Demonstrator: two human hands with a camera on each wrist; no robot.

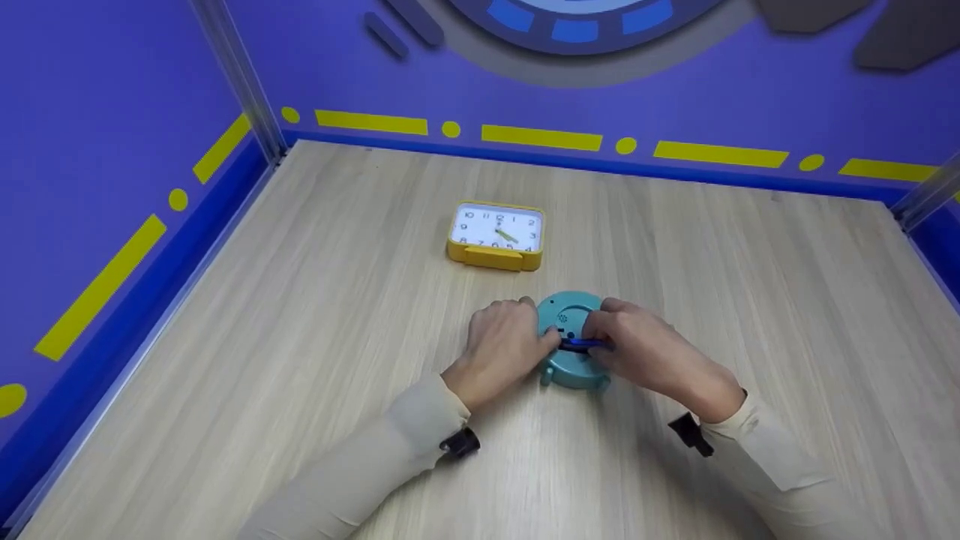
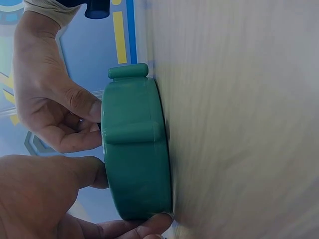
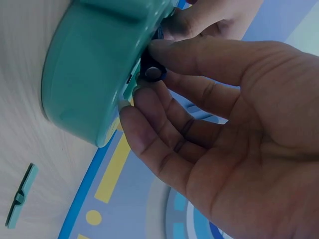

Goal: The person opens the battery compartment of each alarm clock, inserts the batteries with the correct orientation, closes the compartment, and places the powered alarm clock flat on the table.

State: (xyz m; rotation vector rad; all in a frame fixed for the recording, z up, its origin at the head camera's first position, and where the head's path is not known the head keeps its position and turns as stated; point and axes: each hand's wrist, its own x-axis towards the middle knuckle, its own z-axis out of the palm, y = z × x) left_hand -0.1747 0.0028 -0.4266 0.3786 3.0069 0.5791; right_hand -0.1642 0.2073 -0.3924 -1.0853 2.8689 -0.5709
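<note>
A round teal alarm clock [image 1: 574,366] lies face down on the wooden table, its back turned up. My left hand [image 1: 501,341] grips its left side; in the left wrist view the thumb is on the back and the fingers [image 2: 152,226] are at the rim near the tabletop. With my right hand [image 1: 649,351] I pinch a dark blue battery [image 3: 152,72] at the slot across the clock's back. Its round metal end shows in the right wrist view. How deep the battery sits is hidden by my fingers.
A yellow rectangular clock [image 1: 495,232] lies face up behind the teal one. On the table in the right wrist view is a narrow teal cover [image 3: 21,196]. Blue-purple panels [image 1: 390,86] with yellow marks border the table at the back and left.
</note>
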